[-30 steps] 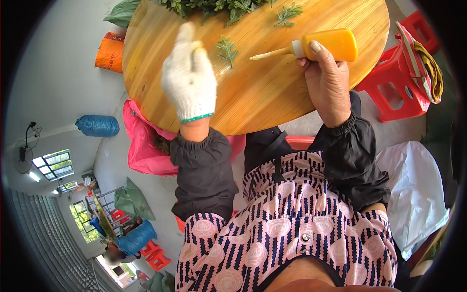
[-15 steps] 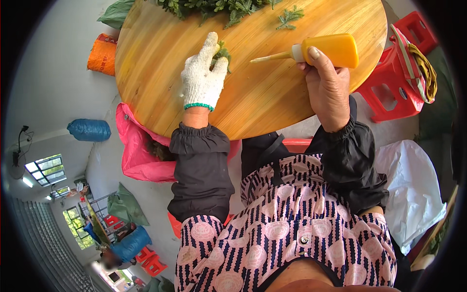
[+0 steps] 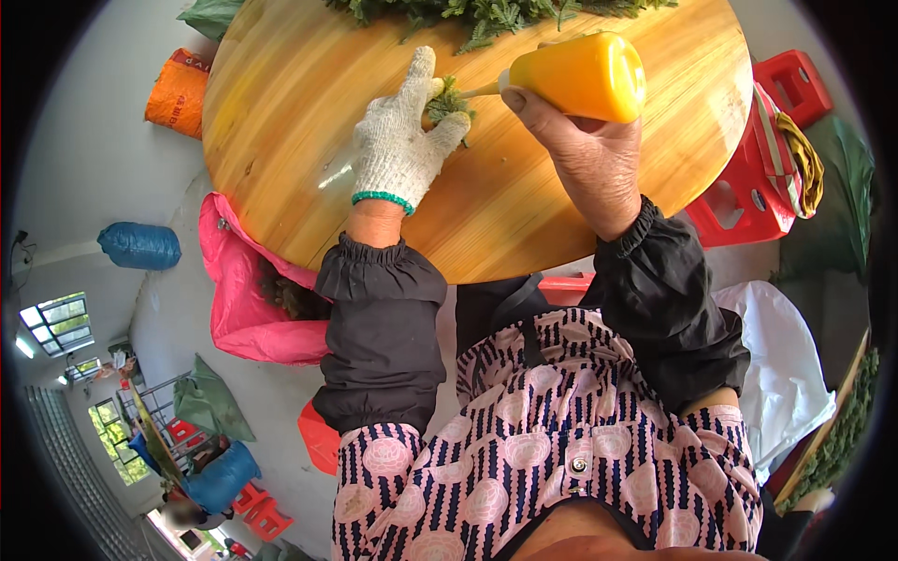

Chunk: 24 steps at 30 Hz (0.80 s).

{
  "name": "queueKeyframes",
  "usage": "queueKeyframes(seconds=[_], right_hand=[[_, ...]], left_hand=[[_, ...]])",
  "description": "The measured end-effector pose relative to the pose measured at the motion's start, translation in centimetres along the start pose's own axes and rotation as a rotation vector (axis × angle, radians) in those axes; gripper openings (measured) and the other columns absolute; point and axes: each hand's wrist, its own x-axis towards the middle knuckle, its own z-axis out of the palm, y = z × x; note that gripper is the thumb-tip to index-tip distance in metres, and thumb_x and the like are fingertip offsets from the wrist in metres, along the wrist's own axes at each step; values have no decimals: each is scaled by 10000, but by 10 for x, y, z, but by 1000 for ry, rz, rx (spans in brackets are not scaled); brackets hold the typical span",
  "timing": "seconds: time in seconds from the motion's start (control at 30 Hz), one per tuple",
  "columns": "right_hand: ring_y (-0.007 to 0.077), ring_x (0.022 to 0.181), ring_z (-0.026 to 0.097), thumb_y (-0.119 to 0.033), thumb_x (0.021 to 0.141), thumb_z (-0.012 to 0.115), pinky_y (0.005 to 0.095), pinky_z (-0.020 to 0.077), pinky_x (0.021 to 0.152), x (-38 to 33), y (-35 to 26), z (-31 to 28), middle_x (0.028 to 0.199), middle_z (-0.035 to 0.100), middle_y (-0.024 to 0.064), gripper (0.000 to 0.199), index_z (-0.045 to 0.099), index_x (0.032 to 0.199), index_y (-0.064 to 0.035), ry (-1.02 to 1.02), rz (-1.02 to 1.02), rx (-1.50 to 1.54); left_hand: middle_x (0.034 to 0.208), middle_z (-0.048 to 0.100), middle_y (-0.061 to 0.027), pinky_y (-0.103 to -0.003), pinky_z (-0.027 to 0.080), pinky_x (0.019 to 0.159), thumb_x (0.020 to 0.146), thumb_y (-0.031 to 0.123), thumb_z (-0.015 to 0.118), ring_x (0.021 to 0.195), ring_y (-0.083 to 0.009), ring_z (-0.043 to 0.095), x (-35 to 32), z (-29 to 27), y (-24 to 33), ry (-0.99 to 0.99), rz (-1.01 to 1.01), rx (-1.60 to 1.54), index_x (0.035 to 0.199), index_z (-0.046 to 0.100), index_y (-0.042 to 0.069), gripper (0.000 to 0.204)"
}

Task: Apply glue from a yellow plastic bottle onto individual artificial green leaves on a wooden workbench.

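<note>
My left hand (image 3: 404, 140), in a white knit glove, is closed on a small green leafy sprig (image 3: 451, 101) above the round wooden table (image 3: 281, 140). My right hand (image 3: 585, 154), bare, grips a yellow squeeze bottle (image 3: 585, 75) tipped sideways. Its thin nozzle points left and touches the sprig. Both arms wear black sleeve covers.
A heap of green leafy sprigs (image 3: 496, 11) lies along the table's far edge. Red plastic stools (image 3: 758, 178) stand at the right, one bearing a bag. A pink bag (image 3: 248, 290), an orange sack (image 3: 178, 92) and a blue sack (image 3: 140, 245) lie on the floor at left. White sheeting (image 3: 781, 374) lies at right.
My left hand drew in over a sprig on the table and closed on it. My right hand brought the bottle leftward until its nozzle reached the sprig.
</note>
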Motion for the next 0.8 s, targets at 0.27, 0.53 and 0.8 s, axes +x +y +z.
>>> queueKeyframes(seconds=[0.27, 0.53, 0.8], right_hand=[[147, 951, 724, 27, 892, 763, 281, 578, 855, -6, 9, 6, 1029, 752, 70, 208, 707, 1092, 16, -10, -53, -169], [149, 952, 726, 16, 883, 784, 290, 586, 855, -6, 14, 10, 1033, 752, 69, 233, 696, 1099, 12, -45, -94, -206], [155, 964, 731, 5, 877, 793, 291, 589, 866, -9, 14, 9, 1035, 753, 74, 256, 689, 1111, 13, -40, -54, -205]], left_hand=[[1200, 742, -42, -461, 549, 931, 846, 395, 784, 1047, -336, 666, -5, 5, 11, -10, -3, 191, 1554, 419, 156, 832], [1161, 747, -73, -469, 551, 909, 858, 398, 763, 1045, -351, 667, -8, 8, 10, 11, 30, 251, 1525, 452, 150, 776], [1086, 755, -88, -488, 560, 867, 864, 409, 759, 1017, -363, 673, -8, 14, 7, 19, 57, 273, 1506, 474, 155, 747]])
